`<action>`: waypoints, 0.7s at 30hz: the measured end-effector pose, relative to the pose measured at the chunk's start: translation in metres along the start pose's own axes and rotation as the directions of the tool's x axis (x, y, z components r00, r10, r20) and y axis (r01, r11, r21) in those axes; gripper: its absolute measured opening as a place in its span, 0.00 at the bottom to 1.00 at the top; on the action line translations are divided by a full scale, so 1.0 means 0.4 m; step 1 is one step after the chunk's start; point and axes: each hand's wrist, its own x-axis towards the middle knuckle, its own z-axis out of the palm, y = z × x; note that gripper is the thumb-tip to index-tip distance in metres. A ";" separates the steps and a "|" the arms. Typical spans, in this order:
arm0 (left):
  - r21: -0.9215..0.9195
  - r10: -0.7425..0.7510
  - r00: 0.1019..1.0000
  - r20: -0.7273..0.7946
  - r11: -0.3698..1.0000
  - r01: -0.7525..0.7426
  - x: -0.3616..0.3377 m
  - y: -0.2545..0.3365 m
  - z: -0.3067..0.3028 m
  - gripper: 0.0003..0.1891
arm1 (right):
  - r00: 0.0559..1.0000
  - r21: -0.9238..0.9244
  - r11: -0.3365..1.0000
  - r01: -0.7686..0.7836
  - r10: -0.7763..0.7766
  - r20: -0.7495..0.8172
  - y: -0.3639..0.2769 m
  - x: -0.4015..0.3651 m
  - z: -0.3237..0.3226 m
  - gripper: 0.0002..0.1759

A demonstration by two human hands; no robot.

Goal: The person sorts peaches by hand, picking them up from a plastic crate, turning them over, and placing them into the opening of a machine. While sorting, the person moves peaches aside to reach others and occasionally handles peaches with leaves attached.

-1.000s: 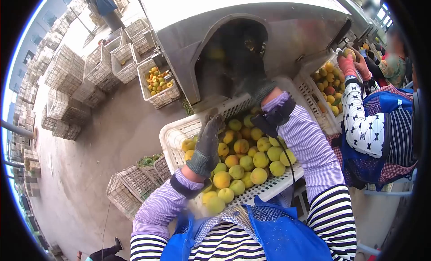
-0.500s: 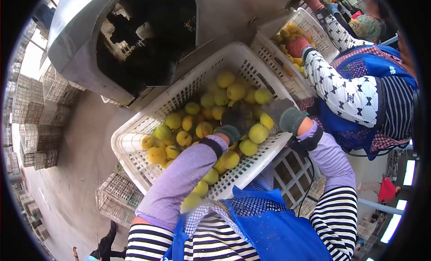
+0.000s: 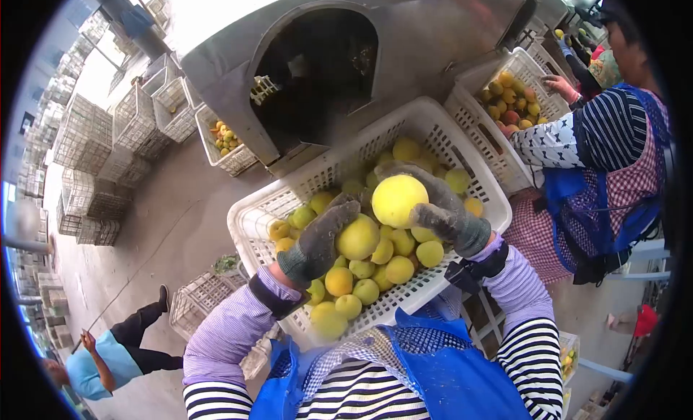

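Observation:
A white plastic crate (image 3: 253,221) of yellow-green peaches (image 3: 398,270) stands tilted before me. My left hand (image 3: 317,245), in a dark grey glove, is curled around a yellow peach (image 3: 358,237) above the pile. In my right hand (image 3: 453,216), gloved the same way, a brighter yellow peach (image 3: 399,201) is held between thumb and fingers, slightly higher. The two peaches are close together, raised over the others. Part of each hand's fingers is hidden behind the fruit.
Behind the crate is a metal machine (image 3: 433,37) with a dark opening (image 3: 317,73). At right, a co-worker (image 3: 613,145) handles a second crate (image 3: 505,160) of peaches. Stacked crates (image 3: 86,135) stand at left; another person (image 3: 108,362) walks on the floor there.
Both hands have come up out of the pile, each with a peach, and the left has moved leftward. My view has shifted, showing more of the floor and the co-worker.

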 end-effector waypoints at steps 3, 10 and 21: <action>0.045 0.157 0.987 0.031 0.986 -0.158 -0.081 0.033 0.039 0.32 | 0.980 -0.558 0.809 0.184 -0.197 0.037 0.023 0.037 0.079 0.48; 0.356 0.093 0.992 -0.080 0.933 -0.059 -0.121 0.112 0.008 0.28 | 0.942 -0.845 0.420 0.331 -0.103 0.318 -0.083 0.045 0.100 0.54; 0.481 0.357 0.904 -0.235 0.851 -0.211 -0.094 0.114 0.025 0.16 | 0.801 -0.907 0.242 0.344 -0.579 0.149 0.017 0.071 0.145 0.45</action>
